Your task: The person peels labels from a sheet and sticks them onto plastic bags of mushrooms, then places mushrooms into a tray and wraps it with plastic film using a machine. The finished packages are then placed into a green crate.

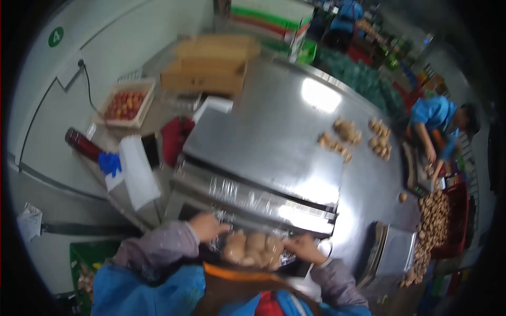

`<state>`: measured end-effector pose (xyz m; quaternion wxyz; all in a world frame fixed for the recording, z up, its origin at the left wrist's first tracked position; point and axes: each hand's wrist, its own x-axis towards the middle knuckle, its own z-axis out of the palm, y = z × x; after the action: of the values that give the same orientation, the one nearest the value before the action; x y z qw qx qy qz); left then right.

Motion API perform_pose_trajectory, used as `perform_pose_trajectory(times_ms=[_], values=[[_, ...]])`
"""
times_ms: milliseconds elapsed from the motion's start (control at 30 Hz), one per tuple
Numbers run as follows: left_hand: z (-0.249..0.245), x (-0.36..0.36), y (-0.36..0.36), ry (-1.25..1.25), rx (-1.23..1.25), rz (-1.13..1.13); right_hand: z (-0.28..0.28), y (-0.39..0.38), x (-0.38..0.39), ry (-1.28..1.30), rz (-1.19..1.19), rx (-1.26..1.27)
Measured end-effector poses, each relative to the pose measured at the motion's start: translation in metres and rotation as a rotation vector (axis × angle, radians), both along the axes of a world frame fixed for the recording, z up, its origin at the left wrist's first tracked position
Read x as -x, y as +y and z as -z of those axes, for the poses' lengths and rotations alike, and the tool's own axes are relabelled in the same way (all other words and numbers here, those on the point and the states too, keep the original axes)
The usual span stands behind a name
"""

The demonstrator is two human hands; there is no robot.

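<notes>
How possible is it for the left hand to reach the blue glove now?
Probably yes, with a stretch: a white sheet lies between the left hand and the blue glove, but nothing tall visibly blocks the way.

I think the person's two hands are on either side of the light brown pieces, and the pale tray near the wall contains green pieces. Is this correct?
Not quite: in the head view, the pale tray contains red and yellow pieces, not green. The left hand and right hand are on either side of the light brown pieces.

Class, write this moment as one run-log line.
produce: bunched between hands; left hand: beside produce; right hand: opposite side; clear film: beside produce
</notes>
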<state>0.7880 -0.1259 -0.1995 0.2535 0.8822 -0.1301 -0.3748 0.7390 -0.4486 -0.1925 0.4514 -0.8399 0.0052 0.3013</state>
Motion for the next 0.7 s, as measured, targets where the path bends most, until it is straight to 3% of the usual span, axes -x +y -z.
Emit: perform_pose_trajectory(times_ms=[67, 100, 133, 233, 267, 333, 367, 400, 467, 500, 533, 600, 667, 700], values=[[0.005, 0.013, 0.017, 0.093, 0.227, -0.209, 0.015, -0.010, 0.020, -0.079, 0.210, -0.248], [0.005, 0.019, 0.019, 0.165, 0.348, -0.361, 0.004, -0.007, 0.028, 0.011, 0.378, -0.355], [0.006, 0.023, 0.017, 0.215, 0.475, -0.522, 0.020, -0.008, 0.035, -0.188, 0.387, -0.391], [0.021, 0.037, 0.005, -0.153, 0.637, -0.682, 0.018, 0.015, 0.045, -0.005, 0.738, -0.666], [0.019, 0.041, -0.006, -0.202, 0.706, -0.831, 0.015, 0.020, 0.045, 0.002, 0.730, -0.668], [0.009, 0.049, -0.014, -0.039, 0.812, -1.093, 0.013, 0.029, 0.048, 0.087, 0.978, -0.628], [0.027, 0.053, -0.013, -0.222, 0.715, -1.083, 0.018, 0.031, 0.050, 0.069, 1.029, -0.627], [0.027, 0.059, -0.010, -0.221, 0.710, -1.084, 0.022, 0.028, 0.054, 0.074, 1.029, -0.629], [0.015, 0.066, -0.002, -0.815, 0.168, -0.732, 0.030, 0.009, 0.062, 0.001, 0.848, -0.315], [0.024, 0.070, 0.007, -0.914, -0.047, -0.548, 0.066, -0.004, 0.065, -0.551, 0.550, 0.187], [0.031, 0.068, 0.005, -0.906, -0.050, -0.546, 0.063, 0.003, 0.064, -0.542, 0.550, 0.189], [0.040, 0.052, -0.006, -1.040, -0.198, -0.341, 0.046, 0.029, 0.045, -0.955, 0.326, 0.714], [0.041, 0.035, -0.021, -1.098, -0.003, -0.268, 0.040, 0.044, 0.041, -0.970, 0.262, 0.653], [0.033, 0.034, -0.025, -0.998, -0.043, -0.283, 0.047, 0.050, 0.039, -0.739, 0.428, 0.284]])
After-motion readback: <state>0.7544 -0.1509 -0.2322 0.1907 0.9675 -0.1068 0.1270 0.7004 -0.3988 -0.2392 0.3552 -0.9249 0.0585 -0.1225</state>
